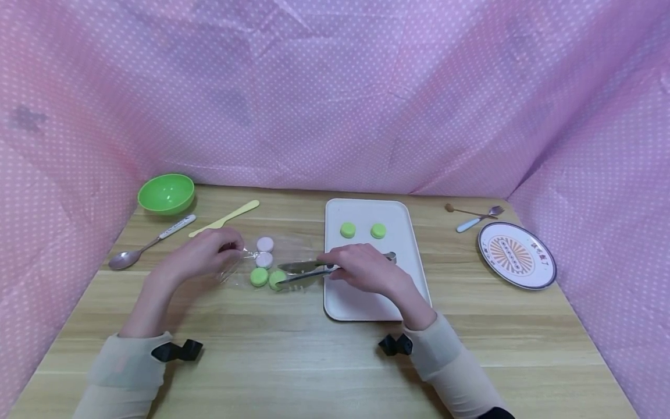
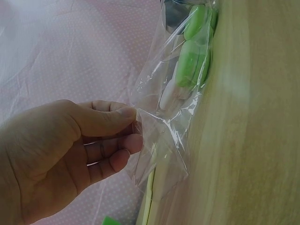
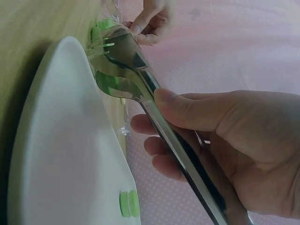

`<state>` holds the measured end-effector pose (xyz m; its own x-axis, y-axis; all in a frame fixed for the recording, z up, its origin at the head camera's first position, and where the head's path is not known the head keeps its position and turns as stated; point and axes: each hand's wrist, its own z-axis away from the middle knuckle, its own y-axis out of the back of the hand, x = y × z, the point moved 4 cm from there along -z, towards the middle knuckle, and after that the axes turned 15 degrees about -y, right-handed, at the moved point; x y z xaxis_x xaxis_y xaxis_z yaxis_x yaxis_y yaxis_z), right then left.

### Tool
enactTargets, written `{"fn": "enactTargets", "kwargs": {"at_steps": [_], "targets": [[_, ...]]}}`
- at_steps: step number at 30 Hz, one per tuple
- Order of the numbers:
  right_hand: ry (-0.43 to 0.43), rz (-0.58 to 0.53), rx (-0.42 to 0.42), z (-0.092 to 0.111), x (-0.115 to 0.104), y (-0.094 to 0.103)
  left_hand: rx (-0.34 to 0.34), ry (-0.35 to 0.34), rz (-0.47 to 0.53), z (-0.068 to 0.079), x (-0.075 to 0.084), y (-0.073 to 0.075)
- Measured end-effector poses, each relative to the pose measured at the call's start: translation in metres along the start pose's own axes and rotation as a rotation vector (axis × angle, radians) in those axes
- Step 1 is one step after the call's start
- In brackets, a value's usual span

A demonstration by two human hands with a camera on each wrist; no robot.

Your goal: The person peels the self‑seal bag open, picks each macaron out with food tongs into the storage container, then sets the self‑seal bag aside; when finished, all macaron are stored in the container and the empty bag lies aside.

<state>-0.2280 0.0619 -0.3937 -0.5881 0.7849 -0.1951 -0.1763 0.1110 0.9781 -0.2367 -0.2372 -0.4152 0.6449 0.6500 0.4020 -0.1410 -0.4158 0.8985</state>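
Note:
My left hand (image 1: 206, 254) pinches the left end of a clear plastic bag (image 2: 157, 145) between thumb and fingers. Inside the bag lie two pale pink macarons (image 1: 264, 244) and two green macarons (image 1: 259, 277). My right hand (image 1: 363, 269) grips metal tongs (image 3: 166, 138) with one spoon-like and one fork-like end. The tongs point left into the bag's right side, their tips at the nearer right green macaron; whether they clamp it I cannot tell. Two more green macarons (image 1: 348, 230) sit on the far part of a white tray (image 1: 340, 304) beneath the right hand.
Left of the bag are a green bowl (image 1: 166, 195), a spoon (image 1: 124, 259) and a pale yellow knife (image 1: 232, 214). Right of the tray lie a small fork (image 1: 468, 224), a thin brown-tipped stick (image 1: 460, 210) and a patterned plate (image 1: 541, 273). Pink dotted cloth (image 1: 335, 105) surrounds the table.

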Motion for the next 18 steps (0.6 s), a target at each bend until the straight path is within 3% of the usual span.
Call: {"fn": "enactTargets", "kwargs": {"at_steps": [10, 18], "targets": [[-0.010, -0.004, -0.005, 0.001, -0.003, 0.002, 0.010, -0.005, 0.004, 0.002, 0.000, 0.001], [-0.088, -0.033, -0.001, 0.002, 0.007, 0.006, -0.013, 0.013, 0.021, 0.002, -0.002, 0.000]]}}
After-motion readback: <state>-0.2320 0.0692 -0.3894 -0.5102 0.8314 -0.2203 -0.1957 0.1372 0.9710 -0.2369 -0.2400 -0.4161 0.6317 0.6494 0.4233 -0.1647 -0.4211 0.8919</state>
